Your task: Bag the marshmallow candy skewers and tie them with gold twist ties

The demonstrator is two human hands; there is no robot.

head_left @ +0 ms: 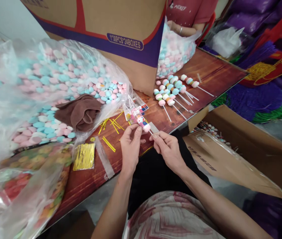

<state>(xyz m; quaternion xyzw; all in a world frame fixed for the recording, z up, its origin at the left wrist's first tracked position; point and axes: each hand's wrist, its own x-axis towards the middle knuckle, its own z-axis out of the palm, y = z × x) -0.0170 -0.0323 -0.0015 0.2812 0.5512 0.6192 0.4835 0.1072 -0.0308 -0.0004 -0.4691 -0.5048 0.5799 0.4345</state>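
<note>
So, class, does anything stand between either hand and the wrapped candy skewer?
Nothing visible does: the right hand holds the wrapped candy skewer by its stick, and the left hand is at its bottom candy.

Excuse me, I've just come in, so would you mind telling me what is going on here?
A person is handling a skewer of pastel sweets in a clear printed wrapper. Their right hand pinches its white stick, and their left hand is at the wrapper's lower end. Unwrapped skewers lie further back on the table, and loose yellow ties lie to the left.
</note>
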